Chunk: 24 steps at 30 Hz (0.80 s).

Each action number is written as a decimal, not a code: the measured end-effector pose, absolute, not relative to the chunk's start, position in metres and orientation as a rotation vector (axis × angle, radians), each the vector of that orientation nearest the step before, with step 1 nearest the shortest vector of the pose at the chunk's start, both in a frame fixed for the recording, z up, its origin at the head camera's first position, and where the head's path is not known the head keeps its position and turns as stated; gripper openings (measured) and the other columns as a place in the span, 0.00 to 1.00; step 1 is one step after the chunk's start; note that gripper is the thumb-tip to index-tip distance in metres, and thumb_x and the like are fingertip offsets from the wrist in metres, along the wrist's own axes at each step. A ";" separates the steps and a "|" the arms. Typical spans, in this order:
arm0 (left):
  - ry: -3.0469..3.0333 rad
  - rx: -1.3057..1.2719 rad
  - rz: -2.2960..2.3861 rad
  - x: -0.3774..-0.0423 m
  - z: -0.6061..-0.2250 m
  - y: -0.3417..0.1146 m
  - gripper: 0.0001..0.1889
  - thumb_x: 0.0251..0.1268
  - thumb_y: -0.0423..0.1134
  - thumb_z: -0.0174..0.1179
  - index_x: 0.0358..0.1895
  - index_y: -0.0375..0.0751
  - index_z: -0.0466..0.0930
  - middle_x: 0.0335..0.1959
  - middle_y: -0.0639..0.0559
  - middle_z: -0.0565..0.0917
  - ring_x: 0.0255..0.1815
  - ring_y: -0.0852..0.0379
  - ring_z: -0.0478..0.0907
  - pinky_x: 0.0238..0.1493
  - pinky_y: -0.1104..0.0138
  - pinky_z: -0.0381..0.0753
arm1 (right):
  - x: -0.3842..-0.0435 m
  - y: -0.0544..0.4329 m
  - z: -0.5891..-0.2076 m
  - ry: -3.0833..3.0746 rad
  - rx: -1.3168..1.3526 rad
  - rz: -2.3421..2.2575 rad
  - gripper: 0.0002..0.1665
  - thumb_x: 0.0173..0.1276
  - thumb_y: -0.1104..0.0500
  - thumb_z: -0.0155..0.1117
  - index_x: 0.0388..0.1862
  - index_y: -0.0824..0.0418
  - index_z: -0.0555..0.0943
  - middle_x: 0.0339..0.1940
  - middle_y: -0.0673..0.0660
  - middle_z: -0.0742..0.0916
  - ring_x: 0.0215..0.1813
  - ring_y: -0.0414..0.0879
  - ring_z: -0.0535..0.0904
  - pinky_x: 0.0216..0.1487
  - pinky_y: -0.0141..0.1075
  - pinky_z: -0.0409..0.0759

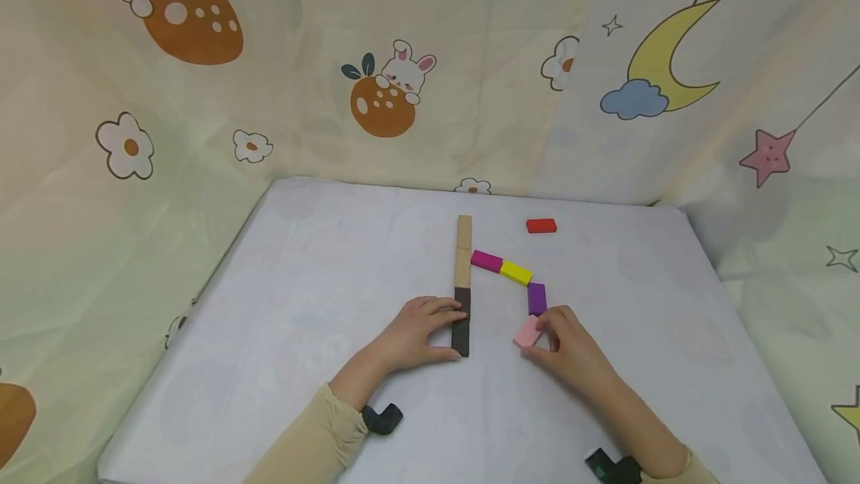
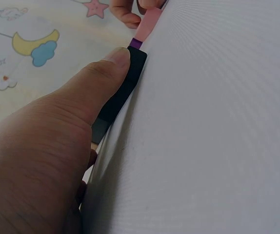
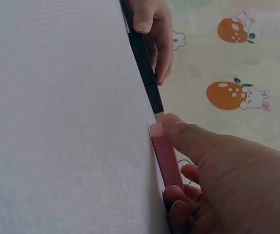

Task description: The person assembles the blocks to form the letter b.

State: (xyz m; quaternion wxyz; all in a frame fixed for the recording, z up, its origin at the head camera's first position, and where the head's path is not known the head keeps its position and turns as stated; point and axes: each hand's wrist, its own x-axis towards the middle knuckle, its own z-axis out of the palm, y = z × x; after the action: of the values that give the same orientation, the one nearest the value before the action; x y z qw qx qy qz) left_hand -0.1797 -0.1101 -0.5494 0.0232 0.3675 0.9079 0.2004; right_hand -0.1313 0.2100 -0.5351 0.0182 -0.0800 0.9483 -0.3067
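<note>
Two black blocks [image 1: 460,337] lie end to end in a straight line with two bare-wood blocks [image 1: 463,267]. My left hand [image 1: 416,332] rests at the left side of the black blocks, its thumb [image 2: 103,75] against them and its fingers extended. A pink block [image 1: 527,331] lies slanted under my right hand [image 1: 571,346], which pinches it between thumb and fingers at its two ends, as the right wrist view shows. The pink block's upper end is at the lower end of a purple block [image 1: 537,299].
From the wooden line, a magenta block [image 1: 487,261] and a yellow block [image 1: 516,272] run slantwise to the purple one. A red block [image 1: 541,225] lies apart near the back. The white-covered table [image 1: 302,267] is bordered by patterned cloth [image 1: 295,58].
</note>
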 end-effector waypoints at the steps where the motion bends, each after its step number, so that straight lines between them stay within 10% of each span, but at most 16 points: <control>1: 2.812 1.140 0.621 -0.180 -0.549 -0.110 0.35 0.60 0.69 0.59 0.70 0.65 0.69 0.72 0.65 0.68 0.74 0.57 0.62 0.75 0.54 0.60 | -0.131 0.210 -0.535 2.951 -0.253 -0.950 0.28 0.53 0.48 0.80 0.46 0.51 0.74 0.46 0.51 0.73 0.35 0.42 0.70 0.27 0.26 0.71; 24: 2.794 1.119 0.611 -0.179 -0.546 -0.109 0.35 0.60 0.67 0.62 0.70 0.64 0.69 0.72 0.65 0.67 0.73 0.58 0.62 0.76 0.56 0.59 | -0.131 0.208 -0.534 2.991 -0.285 -0.911 0.28 0.53 0.48 0.79 0.47 0.52 0.75 0.48 0.52 0.74 0.34 0.41 0.70 0.27 0.26 0.72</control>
State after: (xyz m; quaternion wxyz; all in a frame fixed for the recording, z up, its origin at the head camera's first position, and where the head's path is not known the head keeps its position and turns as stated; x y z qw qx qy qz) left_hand -0.1794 -0.1094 -0.5458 0.0351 0.3641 0.9092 0.1987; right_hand -0.1310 0.2080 -0.5342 0.0011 -0.0907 0.9527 -0.2900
